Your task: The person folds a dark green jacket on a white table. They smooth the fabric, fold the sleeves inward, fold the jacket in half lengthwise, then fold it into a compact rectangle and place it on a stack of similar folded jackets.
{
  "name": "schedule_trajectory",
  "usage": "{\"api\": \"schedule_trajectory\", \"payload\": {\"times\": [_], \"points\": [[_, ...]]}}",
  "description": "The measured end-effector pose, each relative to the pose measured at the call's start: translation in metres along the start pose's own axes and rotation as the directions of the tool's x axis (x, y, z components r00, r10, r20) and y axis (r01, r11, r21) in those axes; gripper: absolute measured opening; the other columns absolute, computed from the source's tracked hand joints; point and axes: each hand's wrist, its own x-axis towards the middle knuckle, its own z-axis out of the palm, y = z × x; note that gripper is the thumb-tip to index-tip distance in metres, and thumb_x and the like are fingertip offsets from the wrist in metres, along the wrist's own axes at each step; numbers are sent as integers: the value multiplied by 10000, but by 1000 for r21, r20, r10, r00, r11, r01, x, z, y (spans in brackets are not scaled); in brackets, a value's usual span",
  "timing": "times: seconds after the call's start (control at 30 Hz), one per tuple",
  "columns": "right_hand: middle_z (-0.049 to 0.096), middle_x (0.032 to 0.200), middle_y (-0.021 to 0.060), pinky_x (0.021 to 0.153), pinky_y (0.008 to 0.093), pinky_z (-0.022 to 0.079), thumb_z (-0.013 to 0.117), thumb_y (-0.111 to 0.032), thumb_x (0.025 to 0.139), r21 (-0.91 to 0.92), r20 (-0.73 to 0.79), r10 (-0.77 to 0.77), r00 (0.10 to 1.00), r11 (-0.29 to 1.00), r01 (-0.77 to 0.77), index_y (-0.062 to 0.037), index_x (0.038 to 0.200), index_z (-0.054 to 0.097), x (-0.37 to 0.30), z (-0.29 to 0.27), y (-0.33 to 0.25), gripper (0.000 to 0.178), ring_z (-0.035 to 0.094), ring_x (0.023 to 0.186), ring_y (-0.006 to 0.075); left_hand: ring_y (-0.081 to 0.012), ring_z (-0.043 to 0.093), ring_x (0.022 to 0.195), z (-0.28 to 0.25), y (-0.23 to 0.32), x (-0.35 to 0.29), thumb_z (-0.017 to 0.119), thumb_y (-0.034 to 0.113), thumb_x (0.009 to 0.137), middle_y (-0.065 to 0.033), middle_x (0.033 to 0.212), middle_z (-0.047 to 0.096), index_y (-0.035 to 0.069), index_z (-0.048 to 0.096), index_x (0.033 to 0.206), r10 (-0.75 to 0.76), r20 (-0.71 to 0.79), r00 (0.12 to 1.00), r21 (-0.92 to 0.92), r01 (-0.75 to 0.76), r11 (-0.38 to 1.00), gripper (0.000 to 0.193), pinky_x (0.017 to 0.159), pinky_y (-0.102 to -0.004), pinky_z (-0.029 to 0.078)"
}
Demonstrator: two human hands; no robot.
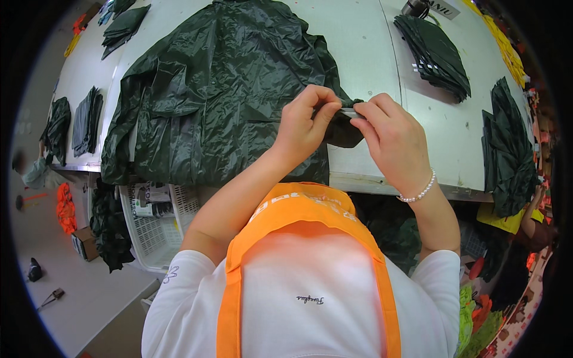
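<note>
A dark green rain jacket [233, 89] with a shiny, crinkled surface lies spread over the pale table in front of me. Its right-hand sleeve end [345, 132] is raised between my hands. My left hand [307, 122] is closed, thumb and forefinger pinching the edge of that sleeve. Close beside it, my right hand [397, 140] pinches the same sleeve end, a beaded bracelet at its wrist. A small pale strip [350, 112] shows between the fingertips; what it is I cannot make out.
Folded dark green garments [439, 56] lie at the table's back right, with another heap [507, 149] at the right edge. More folded pieces [88, 122] lie left. Below the table's front edge stands a white plastic basket [146, 230]. Other people work at both sides.
</note>
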Motion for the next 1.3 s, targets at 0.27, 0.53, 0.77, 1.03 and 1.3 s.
{"api": "schedule_trajectory", "payload": {"times": [0.27,0.53,0.77,1.03,1.3], "points": [[534,805,58,641,346,483,676,-121,780,-58,58,-11,998,998,14,-63,866,603,3,-2,-1,127,585,754,239,-109,613,761,2,-3,1,606,64,895,-59,837,656,4,548,929,34,12,999,56,-34,998,90,716,-241,492],[574,821,97,637,310,476,750,-140,735,421,228,174,958,870,-258,-15,930,609,4,10,33,271,564,670,215,-117,609,795,-4,4,3,576,34,899,-67,876,662,13,535,934,-83,-7,997,-106,82,991,58,746,-251,484],[555,778,51,547,228,429,705,64,697,500,-76,207,975,854,-142,-16,840,573,-20,19,32,211,515,627,143,-254,625,742,-155,38,-52,697,142,739,-118,748,618,51,591,782,-550,57,833,932,153,329,146,669,-340,484],[547,818,49,518,203,460,699,123,658,641,-123,46,991,767,44,-30,841,601,-27,44,10,258,579,654,115,-294,374,1327,-104,-18,-79,812,349,670,-199,1427,383,59,256,1448,-458,401,794,113,453,884,999,1076,-368,310],[649,1007,15,533,163,379,683,18,775,826,299,271,915,406,-390,-15,1129,613,-30,40,45,363,450,589,21,-167,479,1152,-44,-27,-40,763,-44,639,-47,1207,496,70,414,1214,-408,328,852,-510,524,682,682,984,-333,402]]}}
